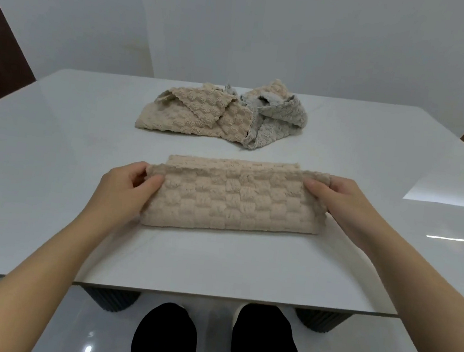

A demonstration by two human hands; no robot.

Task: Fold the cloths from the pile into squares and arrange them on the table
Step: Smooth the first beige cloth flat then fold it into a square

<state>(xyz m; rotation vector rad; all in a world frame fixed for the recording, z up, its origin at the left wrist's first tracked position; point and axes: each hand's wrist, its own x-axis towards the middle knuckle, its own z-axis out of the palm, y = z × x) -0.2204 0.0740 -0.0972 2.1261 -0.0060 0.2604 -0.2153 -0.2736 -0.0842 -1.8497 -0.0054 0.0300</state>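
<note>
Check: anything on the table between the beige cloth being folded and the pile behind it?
Nothing. In the head view only a narrow strip of bare white table separates the beige cloth from the pile; they don't touch.

Left hand [126, 185], right hand [338, 198]: pinch grips

Blk trousers [164, 339], glossy flr [97, 334]

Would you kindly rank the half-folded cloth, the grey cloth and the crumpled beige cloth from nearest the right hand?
1. Half-folded cloth: gripped by the right hand.
2. Grey cloth: pile's right side.
3. Crumpled beige cloth: pile's left side.
</note>
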